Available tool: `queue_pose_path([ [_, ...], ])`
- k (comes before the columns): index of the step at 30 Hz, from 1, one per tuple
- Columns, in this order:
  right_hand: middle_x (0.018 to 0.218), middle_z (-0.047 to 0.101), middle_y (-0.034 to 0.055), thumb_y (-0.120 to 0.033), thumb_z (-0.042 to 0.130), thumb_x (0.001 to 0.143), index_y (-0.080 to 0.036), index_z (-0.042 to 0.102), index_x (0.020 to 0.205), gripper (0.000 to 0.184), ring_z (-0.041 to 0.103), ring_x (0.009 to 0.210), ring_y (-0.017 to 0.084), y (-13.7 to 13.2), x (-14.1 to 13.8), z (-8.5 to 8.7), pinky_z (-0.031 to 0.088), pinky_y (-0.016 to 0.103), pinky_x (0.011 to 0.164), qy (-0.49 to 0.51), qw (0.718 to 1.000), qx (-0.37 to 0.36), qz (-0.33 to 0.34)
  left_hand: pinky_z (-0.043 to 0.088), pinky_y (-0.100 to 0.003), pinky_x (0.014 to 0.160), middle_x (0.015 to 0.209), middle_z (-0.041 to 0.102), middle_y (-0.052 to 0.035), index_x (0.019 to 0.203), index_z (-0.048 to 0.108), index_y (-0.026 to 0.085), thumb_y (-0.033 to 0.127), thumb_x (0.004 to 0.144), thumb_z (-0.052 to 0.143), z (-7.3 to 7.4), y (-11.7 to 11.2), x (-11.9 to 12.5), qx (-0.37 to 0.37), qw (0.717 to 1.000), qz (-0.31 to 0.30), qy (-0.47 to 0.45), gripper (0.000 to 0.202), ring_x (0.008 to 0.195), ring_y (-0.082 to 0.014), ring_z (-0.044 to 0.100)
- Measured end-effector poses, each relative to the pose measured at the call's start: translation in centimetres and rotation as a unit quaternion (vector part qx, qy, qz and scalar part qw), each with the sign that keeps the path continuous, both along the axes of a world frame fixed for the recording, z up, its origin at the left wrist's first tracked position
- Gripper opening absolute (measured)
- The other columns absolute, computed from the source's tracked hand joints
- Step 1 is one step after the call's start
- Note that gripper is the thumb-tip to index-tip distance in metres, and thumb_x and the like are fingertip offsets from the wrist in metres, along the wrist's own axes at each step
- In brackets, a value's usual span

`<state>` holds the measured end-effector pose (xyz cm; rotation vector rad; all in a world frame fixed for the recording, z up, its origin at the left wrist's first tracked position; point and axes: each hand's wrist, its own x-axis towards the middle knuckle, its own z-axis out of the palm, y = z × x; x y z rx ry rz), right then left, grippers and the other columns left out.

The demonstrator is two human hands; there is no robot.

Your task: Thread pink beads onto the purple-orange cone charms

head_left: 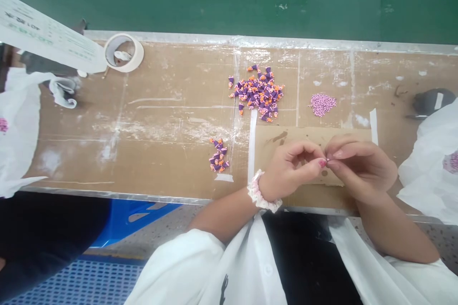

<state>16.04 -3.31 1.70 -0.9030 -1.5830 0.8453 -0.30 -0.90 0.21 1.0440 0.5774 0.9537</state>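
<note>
My left hand [291, 169] and my right hand [359, 167] meet fingertip to fingertip over the near right part of the bench. Both pinch a tiny piece between them, too small to name. A white frilly band sits on my left wrist. A large heap of small purple and orange pieces [258, 93] lies beyond my hands. A smaller heap of the same pieces [218, 155] lies to the left of my left hand. A mound of tiny pink beads [322, 104] sits beyond my right hand.
The brown bench [161, 124] is scuffed and striped with white tape. A roll of tape [124, 52] and a printed sheet [43, 33] lie at the back left. White plastic bags [432, 162] sit at both ends. A green wall rises behind.
</note>
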Motion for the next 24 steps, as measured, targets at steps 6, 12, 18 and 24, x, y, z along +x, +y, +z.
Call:
queue_pose_path([
  [6,0.085,0.063,0.0033,0.008,0.060,0.077,-0.022,0.063,0.107,0.043,0.062,0.079,0.015,-0.2,-0.3,0.5,0.053,0.027,0.063,-0.022,1.000,-0.016,-0.011,0.049,-0.020,0.066,0.070,0.060,0.0020,0.077,0.056,0.017,0.011,0.082,0.061,0.0,0.1,0.1,0.258,0.950,0.108,0.141,0.009,0.067,-0.0078,0.055],
  [12,0.084,0.063,0.0028,0.003,0.059,0.080,-0.024,0.063,0.104,0.037,0.061,0.074,0.015,-0.1,0.3,0.6,0.053,0.026,0.060,-0.052,0.997,-0.047,0.012,0.051,-0.022,0.067,0.071,0.061,0.0012,0.079,0.051,0.019,0.010,0.081,0.058,-0.5,0.4,0.3,0.405,0.876,0.161,0.206,0.012,0.068,-0.0102,0.056],
  [18,0.083,0.064,0.0020,0.001,0.058,0.081,-0.025,0.061,0.100,0.033,0.061,0.074,0.015,-0.1,0.6,1.0,0.053,0.026,0.059,-0.085,0.993,-0.078,0.022,0.053,-0.023,0.068,0.074,0.062,-0.0012,0.081,0.052,0.018,0.010,0.083,0.058,-0.9,0.4,0.4,0.456,0.844,0.167,0.226,0.010,0.069,-0.0111,0.057],
  [24,0.083,0.062,0.0005,-0.006,0.061,0.083,-0.026,0.057,0.101,0.027,0.060,0.071,0.015,-0.3,1.4,1.3,0.052,0.028,0.060,-0.082,0.990,-0.111,-0.024,0.050,-0.021,0.066,0.075,0.064,0.0002,0.084,0.056,0.018,0.017,0.088,0.060,-0.3,0.2,0.0,0.366,0.891,0.140,0.229,0.006,0.069,-0.0092,0.056],
])
